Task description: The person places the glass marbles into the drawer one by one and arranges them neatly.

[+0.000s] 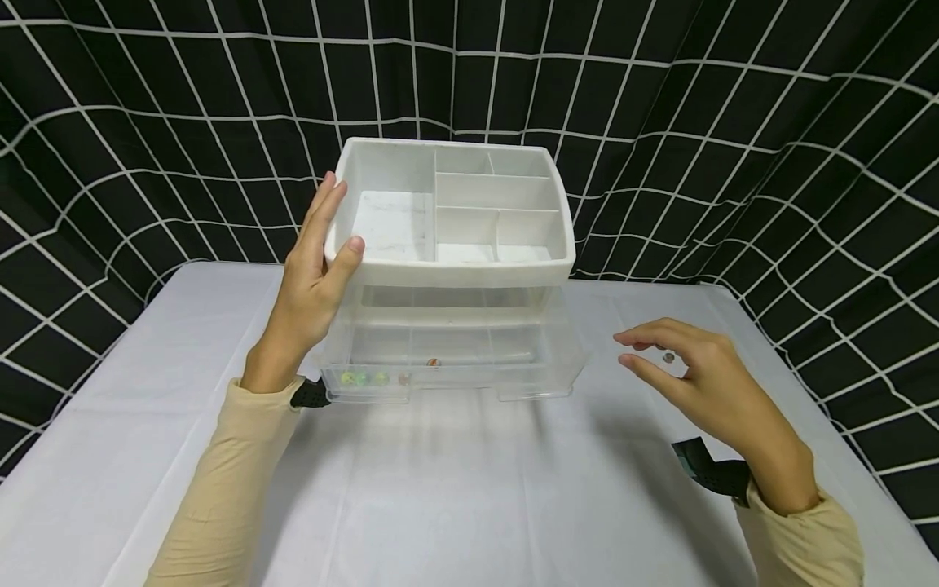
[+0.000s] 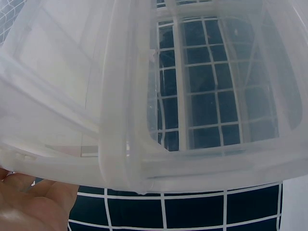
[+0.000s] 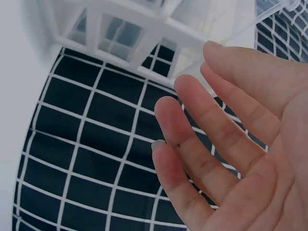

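A white plastic organizer (image 1: 451, 273) with a divided top tray stands on the table. My left hand (image 1: 304, 281) rests against its left side, fingers straight along the outer wall and thumb over the front rim. Below the tray, a clear drawer (image 1: 455, 377) is pulled out toward me. Several small green and brownish marbles (image 1: 381, 378) line its front left, and an orange-and-white marble (image 1: 434, 362) lies nearer the middle. To the right, my right hand (image 1: 700, 379) hovers with thumb and fingers apart, nothing between them. A small marble (image 1: 668, 357) shows in that gap, beyond the hand.
White cloth covers the table (image 1: 440, 505). Behind and along both sides hangs a black curtain (image 1: 660, 106) with a white grid. Dark straps (image 1: 711, 469) sit at both wrists. The tray's compartments (image 1: 495, 191) hold no objects.
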A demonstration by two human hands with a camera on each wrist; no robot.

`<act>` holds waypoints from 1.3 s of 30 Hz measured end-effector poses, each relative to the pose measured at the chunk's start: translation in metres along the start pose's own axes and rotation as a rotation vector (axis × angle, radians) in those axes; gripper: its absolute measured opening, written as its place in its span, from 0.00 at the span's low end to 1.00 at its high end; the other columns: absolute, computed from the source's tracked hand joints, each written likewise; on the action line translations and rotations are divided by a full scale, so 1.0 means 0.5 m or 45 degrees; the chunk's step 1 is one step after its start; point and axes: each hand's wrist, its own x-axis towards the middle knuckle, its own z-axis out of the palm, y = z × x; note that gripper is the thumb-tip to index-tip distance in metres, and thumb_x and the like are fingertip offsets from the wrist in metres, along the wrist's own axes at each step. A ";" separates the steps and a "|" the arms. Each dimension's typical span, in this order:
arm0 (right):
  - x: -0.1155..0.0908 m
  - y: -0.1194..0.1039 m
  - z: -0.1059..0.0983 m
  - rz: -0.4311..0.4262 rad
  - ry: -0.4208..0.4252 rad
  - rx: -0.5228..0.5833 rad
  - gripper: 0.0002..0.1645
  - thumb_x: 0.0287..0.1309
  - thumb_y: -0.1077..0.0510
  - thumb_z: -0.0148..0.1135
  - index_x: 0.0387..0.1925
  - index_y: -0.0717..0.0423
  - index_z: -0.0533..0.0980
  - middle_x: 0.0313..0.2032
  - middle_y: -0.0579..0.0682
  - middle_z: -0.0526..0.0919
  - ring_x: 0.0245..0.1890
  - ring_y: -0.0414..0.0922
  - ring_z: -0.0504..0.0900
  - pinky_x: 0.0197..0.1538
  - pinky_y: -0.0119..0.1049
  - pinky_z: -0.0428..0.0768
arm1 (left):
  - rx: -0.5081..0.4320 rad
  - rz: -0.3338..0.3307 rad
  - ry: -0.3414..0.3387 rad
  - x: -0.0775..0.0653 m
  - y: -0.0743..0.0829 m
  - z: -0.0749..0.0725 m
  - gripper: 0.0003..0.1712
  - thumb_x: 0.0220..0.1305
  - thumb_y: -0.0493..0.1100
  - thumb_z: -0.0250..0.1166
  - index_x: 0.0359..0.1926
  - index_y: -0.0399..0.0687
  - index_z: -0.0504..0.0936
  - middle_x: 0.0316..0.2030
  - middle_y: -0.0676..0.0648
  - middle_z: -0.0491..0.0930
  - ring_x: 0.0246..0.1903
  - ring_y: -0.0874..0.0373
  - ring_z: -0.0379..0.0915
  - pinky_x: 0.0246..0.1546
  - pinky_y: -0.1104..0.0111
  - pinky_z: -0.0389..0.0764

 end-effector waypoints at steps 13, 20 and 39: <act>-0.007 0.043 0.028 0.123 -0.096 0.005 0.14 0.57 0.60 0.70 0.46 0.47 0.84 0.43 0.42 0.87 0.41 0.33 0.78 0.36 0.29 0.74 | -0.006 -0.012 0.000 -0.002 -0.001 0.000 0.33 0.73 0.36 0.52 0.76 0.43 0.56 0.78 0.55 0.48 0.77 0.64 0.43 0.76 0.58 0.55; -0.010 0.063 0.042 0.118 -0.105 -0.001 0.13 0.57 0.61 0.70 0.45 0.48 0.85 0.43 0.44 0.88 0.40 0.35 0.79 0.35 0.31 0.74 | -0.008 -0.008 -0.001 0.000 0.000 0.002 0.34 0.73 0.36 0.53 0.76 0.42 0.56 0.79 0.54 0.47 0.78 0.64 0.42 0.76 0.58 0.54; -0.018 0.126 0.068 0.204 -0.093 0.027 0.14 0.57 0.62 0.69 0.46 0.56 0.84 0.42 0.52 0.87 0.39 0.45 0.81 0.38 0.17 0.73 | 0.006 0.002 -0.001 0.001 0.001 0.001 0.34 0.72 0.36 0.53 0.76 0.42 0.56 0.79 0.54 0.48 0.77 0.63 0.42 0.76 0.58 0.54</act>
